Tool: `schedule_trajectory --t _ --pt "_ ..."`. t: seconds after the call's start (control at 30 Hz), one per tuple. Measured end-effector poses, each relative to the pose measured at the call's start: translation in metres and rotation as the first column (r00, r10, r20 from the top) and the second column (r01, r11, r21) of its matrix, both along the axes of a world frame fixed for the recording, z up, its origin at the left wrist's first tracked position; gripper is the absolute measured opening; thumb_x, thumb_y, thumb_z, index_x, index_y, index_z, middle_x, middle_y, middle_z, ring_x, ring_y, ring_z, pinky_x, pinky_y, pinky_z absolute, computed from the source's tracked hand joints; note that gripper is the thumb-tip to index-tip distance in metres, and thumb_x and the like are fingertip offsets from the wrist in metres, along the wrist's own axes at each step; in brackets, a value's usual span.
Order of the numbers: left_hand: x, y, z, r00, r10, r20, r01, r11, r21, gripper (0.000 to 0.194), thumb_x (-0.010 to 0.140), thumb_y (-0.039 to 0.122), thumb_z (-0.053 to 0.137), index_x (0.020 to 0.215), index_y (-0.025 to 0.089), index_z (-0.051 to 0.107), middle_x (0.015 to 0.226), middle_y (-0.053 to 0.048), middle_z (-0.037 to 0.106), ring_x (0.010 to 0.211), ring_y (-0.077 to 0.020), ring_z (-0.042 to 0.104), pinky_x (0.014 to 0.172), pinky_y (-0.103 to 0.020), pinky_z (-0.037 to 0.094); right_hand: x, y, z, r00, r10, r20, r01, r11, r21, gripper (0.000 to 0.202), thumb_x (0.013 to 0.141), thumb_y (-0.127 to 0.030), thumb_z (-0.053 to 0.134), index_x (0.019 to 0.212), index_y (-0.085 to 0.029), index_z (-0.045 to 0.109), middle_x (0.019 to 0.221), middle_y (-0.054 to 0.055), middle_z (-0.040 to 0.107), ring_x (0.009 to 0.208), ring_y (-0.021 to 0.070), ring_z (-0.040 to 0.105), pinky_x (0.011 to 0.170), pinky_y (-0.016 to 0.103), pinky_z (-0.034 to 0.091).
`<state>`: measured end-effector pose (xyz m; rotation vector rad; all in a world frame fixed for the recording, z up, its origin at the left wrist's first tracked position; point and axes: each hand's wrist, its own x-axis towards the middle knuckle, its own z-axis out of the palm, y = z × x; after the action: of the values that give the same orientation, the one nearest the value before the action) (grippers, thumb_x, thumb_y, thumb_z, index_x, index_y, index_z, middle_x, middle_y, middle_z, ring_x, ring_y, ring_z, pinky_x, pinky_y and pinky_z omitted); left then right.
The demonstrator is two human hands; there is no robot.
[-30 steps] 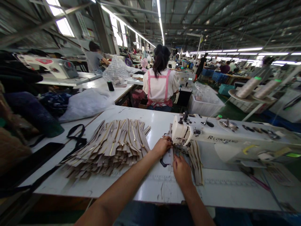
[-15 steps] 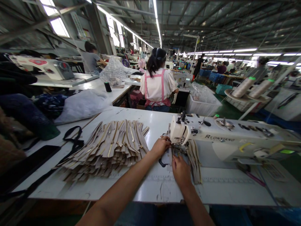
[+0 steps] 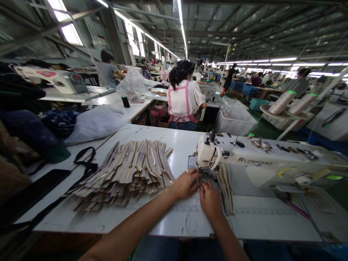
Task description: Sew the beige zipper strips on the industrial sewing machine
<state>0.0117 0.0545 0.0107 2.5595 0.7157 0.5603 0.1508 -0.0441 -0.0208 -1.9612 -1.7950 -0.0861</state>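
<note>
My left hand (image 3: 185, 183) and my right hand (image 3: 210, 199) rest side by side on the white table (image 3: 174, 217), right in front of the needle of a white sewing machine (image 3: 261, 159). Their fingers pinch a small piece under the presser foot; the hands hide what it is. A strip of beige zipper tape (image 3: 225, 188) runs back from the needle beside my right hand. A fanned pile of beige zippers (image 3: 130, 172) lies just left of my left hand.
Black straps (image 3: 87, 163) and a white plastic bag (image 3: 95, 123) lie at the table's left. Thread cones (image 3: 293, 101) stand behind the machine. A person in a white top with pink straps (image 3: 185, 101) sits ahead at another table. More workers and machines fill the hall.
My left hand has slid back toward me from beside the needle and now lies next to my right hand. The view has shifted slightly.
</note>
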Motion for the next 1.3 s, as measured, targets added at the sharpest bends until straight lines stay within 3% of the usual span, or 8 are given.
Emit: schedule_trajectory --t 0.1,0.37,0.77,1.0,1.3 --pt "-0.006 -0.012 -0.001 0.992 -0.113 0.057 0.113 0.994 0.007 0.03 0.091 0.017 0.051 0.119 0.021 0.059 0.118 -0.009 0.055 0.109 -0.0223 0.052 0.098 -0.035 0.043 0.001 -0.007 -0.003 0.994 0.006 -0.108 0.0 0.999 0.054 0.023 0.088 -0.016 0.045 0.101 -0.017 0.064 0.086 0.007 0.065 0.078 0.0187 0.064 0.069 0.029 0.048" --pt "-0.006 -0.012 -0.005 0.993 -0.094 0.075 0.095 0.995 -0.011 0.025 0.092 0.018 0.051 0.114 0.021 0.063 0.117 -0.009 0.054 0.109 -0.023 0.051 0.099 -0.037 0.043 0.003 -0.013 -0.008 0.979 0.043 -0.2 -0.024 0.995 0.098 0.014 0.084 -0.015 0.046 0.086 -0.02 0.059 0.077 0.003 0.06 0.072 0.0173 0.058 0.067 0.029 0.045" --pt "-0.006 -0.014 -0.01 0.994 -0.06 0.088 0.06 0.998 0.008 0.022 0.09 0.016 0.054 0.105 0.025 0.067 0.117 -0.007 0.056 0.106 -0.0225 0.052 0.095 -0.036 0.045 -0.001 -0.013 -0.008 0.973 0.06 -0.222 -0.032 0.991 0.129 0.016 0.084 -0.012 0.046 0.081 -0.021 0.059 0.081 0.005 0.06 0.075 0.018 0.06 0.07 0.029 0.049" --pt "-0.007 -0.014 -0.01 0.995 -0.03 0.092 0.03 1.0 0.009 0.023 0.088 0.014 0.053 0.103 0.026 0.067 0.119 -0.007 0.056 0.107 -0.023 0.055 0.093 -0.036 0.048 -0.006 -0.01 -0.008 0.988 0.02 -0.15 0.009 0.983 0.185 0.016 0.083 -0.012 0.049 0.081 -0.022 0.062 0.078 0.004 0.06 0.073 0.0184 0.063 0.068 0.028 0.05" --pt "-0.004 -0.015 -0.012 0.998 0.006 0.066 -0.011 0.996 0.087 0.029 0.09 0.017 0.052 0.114 0.026 0.065 0.11 -0.007 0.062 0.102 -0.0232 0.057 0.091 -0.038 0.049 -0.004 0.003 0.006 0.999 -0.032 0.002 0.032 0.999 0.013 0.02 0.084 -0.011 0.051 0.088 -0.021 0.068 0.082 0.006 0.068 0.078 0.0202 0.067 0.068 0.028 0.048"
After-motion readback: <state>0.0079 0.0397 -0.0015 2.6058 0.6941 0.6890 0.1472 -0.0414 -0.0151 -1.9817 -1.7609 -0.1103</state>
